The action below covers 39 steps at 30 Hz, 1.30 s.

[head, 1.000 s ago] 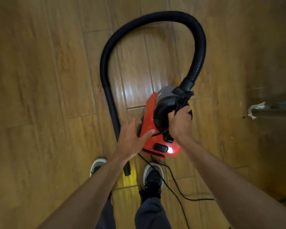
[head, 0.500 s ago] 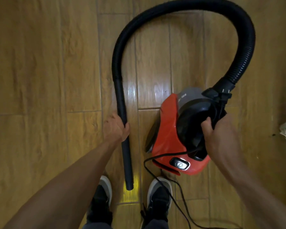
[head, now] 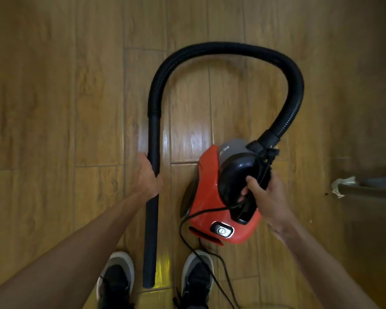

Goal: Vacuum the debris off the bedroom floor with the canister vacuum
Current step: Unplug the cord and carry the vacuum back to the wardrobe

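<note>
A red canister vacuum (head: pixel 206 197) with a grey top and black carry handle is held just above the wooden floor, right of centre. My right hand (head: pixel 266 195) grips that black handle (head: pixel 236 172). A black ribbed hose (head: pixel 223 49) arcs from the canister's front over to the left and ends in a straight black wand (head: pixel 151 230) whose open end points down between my shoes. My left hand (head: pixel 148 178) grips the wand near its upper part. The vacuum's black power cord (head: pixel 201 255) trails down past my right shoe.
Wood-plank floor (head: pixel 54 108) all around. My two black and grey shoes (head: pixel 117 279) stand at the bottom edge. At the right edge lies a dark furniture edge with a scrap of whitish tape or paper (head: pixel 341 186) and a small dark speck (head: pixel 326 193) beside it.
My left hand left the canister's side and took hold of the wand. The canister has come up and to the right in my right hand; the hose loop has swung with it.
</note>
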Motion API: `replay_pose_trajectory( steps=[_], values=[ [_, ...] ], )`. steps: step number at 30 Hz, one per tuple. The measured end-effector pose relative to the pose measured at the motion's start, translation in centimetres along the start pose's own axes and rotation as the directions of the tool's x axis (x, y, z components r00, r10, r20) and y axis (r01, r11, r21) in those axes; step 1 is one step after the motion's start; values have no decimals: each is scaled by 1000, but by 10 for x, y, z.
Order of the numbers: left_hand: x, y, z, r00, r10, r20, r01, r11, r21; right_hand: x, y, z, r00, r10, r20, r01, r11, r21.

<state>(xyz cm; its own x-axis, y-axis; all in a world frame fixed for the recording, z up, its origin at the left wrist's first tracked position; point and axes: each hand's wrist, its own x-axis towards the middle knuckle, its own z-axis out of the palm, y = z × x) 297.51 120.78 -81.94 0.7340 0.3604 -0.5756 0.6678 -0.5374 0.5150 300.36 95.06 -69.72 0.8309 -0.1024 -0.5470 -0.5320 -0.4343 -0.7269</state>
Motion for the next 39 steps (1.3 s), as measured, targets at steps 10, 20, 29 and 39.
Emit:
replay_pose_trajectory(
  steps=[10, 20, 29, 39],
  values=[
    [-115, 87, -99, 996, -27, 90, 57, 932, -357, -56, -61, -35, 998, -50, 40, 56, 983, -173],
    [-263, 165, -296, 968, -176, 176, 249, 696, -673, -190, -268, -98, 950, -145, 278, 242, 904, -353],
    [-390, 207, -397, 964, -260, -55, 100, 544, -833, -290, -413, -106, 780, -288, 556, 525, 784, -331],
    [-541, 154, -418, 759, -611, -226, 8, 356, -935, -392, -452, -52, 452, -287, 844, 720, 677, -155]
  ],
)
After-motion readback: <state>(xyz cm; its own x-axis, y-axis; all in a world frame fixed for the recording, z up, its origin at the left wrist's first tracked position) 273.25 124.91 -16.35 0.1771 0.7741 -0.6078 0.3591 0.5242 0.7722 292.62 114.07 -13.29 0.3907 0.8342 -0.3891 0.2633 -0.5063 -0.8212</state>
